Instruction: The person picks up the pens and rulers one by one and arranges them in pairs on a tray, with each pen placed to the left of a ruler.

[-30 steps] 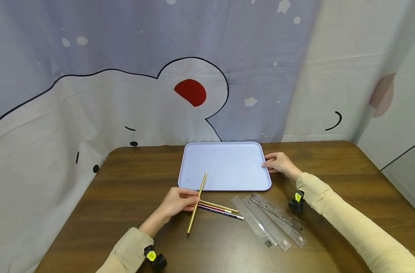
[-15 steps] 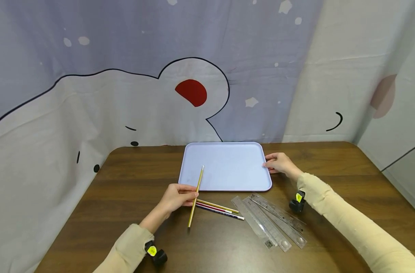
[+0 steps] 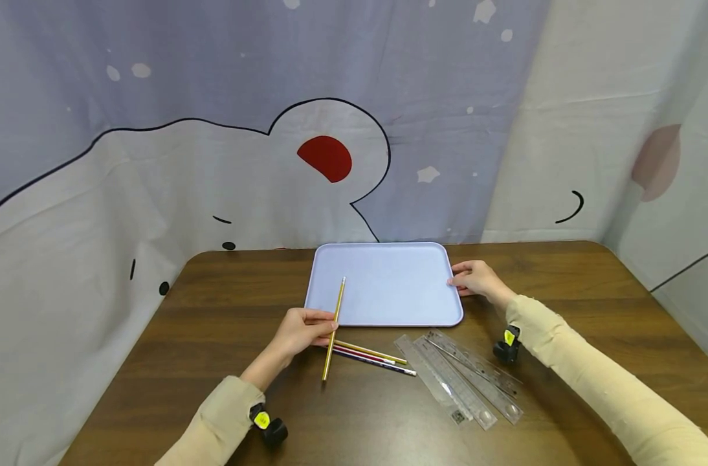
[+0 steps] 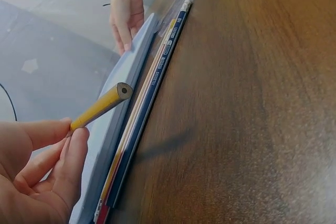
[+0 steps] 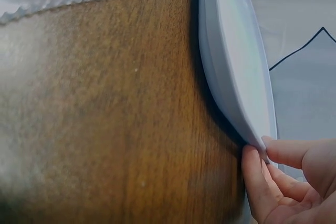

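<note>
My left hand (image 3: pixel 303 330) pinches a yellow pencil (image 3: pixel 333 329) near its middle, lifted off the table, its far end over the front left of the lavender tray (image 3: pixel 389 259). In the left wrist view the pencil (image 4: pixel 102 106) runs out from between thumb and fingers (image 4: pixel 58 156). Several other pencils (image 3: pixel 371 357) lie on the wooden table just in front of the tray. My right hand (image 3: pixel 473 278) holds the tray's right edge, and the right wrist view shows its fingertips (image 5: pixel 273 150) on the rim (image 5: pixel 231 61).
Clear plastic rulers (image 3: pixel 461 378) lie fanned on the table to the right of the pencils. A printed curtain (image 3: pixel 214 129) hangs close behind the table's far edge. Bare wood lies to the left of my left hand.
My left hand has carried the yellow pencil slightly left and toward the tray, turning it a little more upright. The right hand has stayed on the tray's edge.
</note>
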Motion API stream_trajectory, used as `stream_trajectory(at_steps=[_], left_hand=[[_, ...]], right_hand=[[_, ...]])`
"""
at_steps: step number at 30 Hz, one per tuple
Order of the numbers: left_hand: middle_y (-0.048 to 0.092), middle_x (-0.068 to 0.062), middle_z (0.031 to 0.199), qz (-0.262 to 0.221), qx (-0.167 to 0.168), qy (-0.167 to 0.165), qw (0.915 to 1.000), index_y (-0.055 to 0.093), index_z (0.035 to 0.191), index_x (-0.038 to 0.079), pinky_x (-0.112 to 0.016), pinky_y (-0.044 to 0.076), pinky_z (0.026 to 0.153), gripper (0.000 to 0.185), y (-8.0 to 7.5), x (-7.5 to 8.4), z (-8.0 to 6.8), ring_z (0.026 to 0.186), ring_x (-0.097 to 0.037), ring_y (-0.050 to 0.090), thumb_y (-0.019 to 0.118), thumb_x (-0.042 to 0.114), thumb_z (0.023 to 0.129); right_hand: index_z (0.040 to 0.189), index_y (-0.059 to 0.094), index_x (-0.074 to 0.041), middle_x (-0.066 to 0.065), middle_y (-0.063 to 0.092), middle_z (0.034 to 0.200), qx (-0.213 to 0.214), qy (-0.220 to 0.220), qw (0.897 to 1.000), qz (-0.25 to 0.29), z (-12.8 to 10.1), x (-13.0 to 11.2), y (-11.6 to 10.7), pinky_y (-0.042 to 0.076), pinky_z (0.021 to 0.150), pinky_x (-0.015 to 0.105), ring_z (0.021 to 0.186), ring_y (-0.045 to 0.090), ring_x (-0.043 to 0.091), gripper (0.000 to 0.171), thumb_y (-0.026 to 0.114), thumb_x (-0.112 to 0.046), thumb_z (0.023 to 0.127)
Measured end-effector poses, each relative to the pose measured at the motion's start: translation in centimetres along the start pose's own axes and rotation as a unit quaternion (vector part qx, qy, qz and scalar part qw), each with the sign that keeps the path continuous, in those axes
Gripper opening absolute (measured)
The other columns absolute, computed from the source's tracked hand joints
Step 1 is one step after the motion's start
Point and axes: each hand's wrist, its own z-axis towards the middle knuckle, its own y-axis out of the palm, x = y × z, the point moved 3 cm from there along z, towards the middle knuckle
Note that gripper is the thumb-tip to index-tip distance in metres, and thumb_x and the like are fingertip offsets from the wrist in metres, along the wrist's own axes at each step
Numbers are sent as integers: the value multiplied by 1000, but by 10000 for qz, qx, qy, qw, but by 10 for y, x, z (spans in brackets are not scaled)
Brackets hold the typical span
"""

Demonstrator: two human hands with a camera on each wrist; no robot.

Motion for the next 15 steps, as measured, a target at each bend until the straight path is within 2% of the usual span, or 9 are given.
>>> stream_trajectory(at_steps=[7,11,15], left_hand=[[71,-5,84,-67,96,-24,9999,62,112,-17,-21,60,63,31,-2,-1,5,67,-5,64,67,-1,85],[71,-4,83,-4,136,-72,9999,63,112,-15,-21,60,63,31,-3,-1,7,65,-5,64,68,1,86],[72,-9,86,27,158,-96,9998,63,113,-14,-23,61,63,31,-4,1,9,64,-5,64,68,2,86]], right_hand=[[133,41,17,18,65,100,-2,-27,10000,-35,0,0,0,61,69,24,71,61,4,52,62,-2,90],[133,41,17,17,64,98,-12,-19,10000,-37,0,0,0,61,69,24,71,61,4,52,62,-2,90],[133,41,17,14,64,96,-6,-17,10000,-34,0,1,1,61,69,25,70,60,4,52,62,-3,90]])
